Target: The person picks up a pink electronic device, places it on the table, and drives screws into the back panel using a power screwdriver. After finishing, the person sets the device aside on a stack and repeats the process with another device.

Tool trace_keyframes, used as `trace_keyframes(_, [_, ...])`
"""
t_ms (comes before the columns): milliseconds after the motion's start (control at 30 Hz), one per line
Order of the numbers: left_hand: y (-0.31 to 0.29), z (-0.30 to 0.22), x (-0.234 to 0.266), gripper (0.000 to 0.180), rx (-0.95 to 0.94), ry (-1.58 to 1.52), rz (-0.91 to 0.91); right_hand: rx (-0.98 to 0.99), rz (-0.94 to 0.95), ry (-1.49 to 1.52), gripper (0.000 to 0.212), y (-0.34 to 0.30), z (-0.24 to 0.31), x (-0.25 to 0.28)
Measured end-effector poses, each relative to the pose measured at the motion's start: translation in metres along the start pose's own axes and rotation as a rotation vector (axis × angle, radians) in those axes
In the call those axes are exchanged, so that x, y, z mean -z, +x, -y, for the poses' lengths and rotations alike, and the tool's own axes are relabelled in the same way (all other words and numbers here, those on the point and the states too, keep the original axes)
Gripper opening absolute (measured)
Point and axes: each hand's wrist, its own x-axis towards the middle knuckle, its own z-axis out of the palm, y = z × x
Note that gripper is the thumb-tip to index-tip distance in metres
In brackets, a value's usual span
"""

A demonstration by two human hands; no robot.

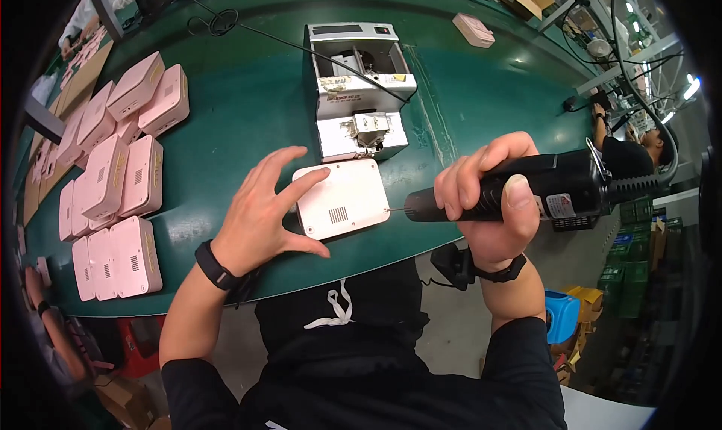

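A white plastic case [353,197] with rounded corners, a vent grille and corner screw holes lies flat near the table's front edge. My left hand [263,212] is at its left side, thumb and fingers spread apart around that edge; whether the fingertips touch it I cannot tell. In my right hand [492,193] is a black electric screwdriver [541,182], held level with its bit pointing left. The bit's tip is at the case's right corner, by a screw hole. Just beyond the case stands a grey metal screw feeder [359,92].
Stacks of similar pale cases [116,174] stand on the left of the green table [248,77]. Another pale part [474,30] lies at the far right. A black cable [301,48] crosses over the feeder. A co-worker [635,152] is at the right; other people's arms show at the left.
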Motion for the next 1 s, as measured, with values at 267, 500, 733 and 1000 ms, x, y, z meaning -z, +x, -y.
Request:
trace_keyframes(267, [-0.003,0.032,-0.017,0.084,0.029,-0.177,0.258,-0.073,-0.031,0.002,0.036,0.0,-0.021,0.004])
trace_keyframes(500, [-0.002,0.037,-0.016,0.078,0.045,-0.269,0.196,-0.169,-0.052,0.035,0.041,0.005,-0.015,-0.002])
trace_keyframes(733, [-0.005,0.036,-0.019,0.08,0.03,-0.298,0.17,-0.108,-0.041,-0.009,0.038,0.018,-0.02,-0.008])
trace_keyframes(1000, [-0.009,0.031,-0.018,0.081,0.059,-0.31,0.235,0.074,-0.117,-0.043,0.029,0.084,-0.019,-0.022])
